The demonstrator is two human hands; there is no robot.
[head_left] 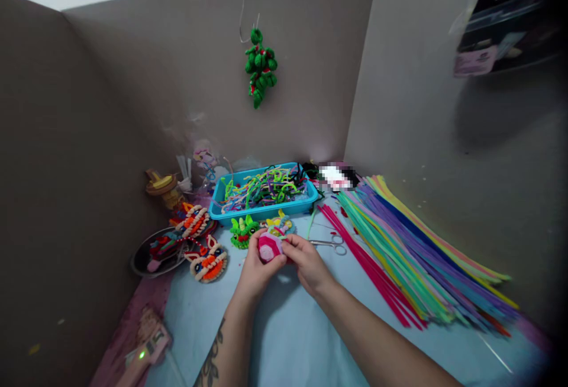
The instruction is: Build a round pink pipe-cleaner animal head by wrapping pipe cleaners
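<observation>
My left hand (256, 268) and my right hand (306, 261) both grip a small pink pipe-cleaner piece (269, 247) just above the light blue table cover. The fingers of each hand are closed round its sides. Right behind it lie a green pipe-cleaner figure (242, 232) and a yellow and blue one (281, 222). Small scissors (331, 244) rest just right of my right hand.
A blue tray (262, 205) of mixed pipe-cleaner scraps stands behind. Long coloured pipe cleaners (412, 251) fan out on the right. Orange and white figures (207, 261) and a dark bowl (141, 261) lie left. A glue gun (146, 348) lies front left. A green figure (260, 67) hangs on the cardboard wall.
</observation>
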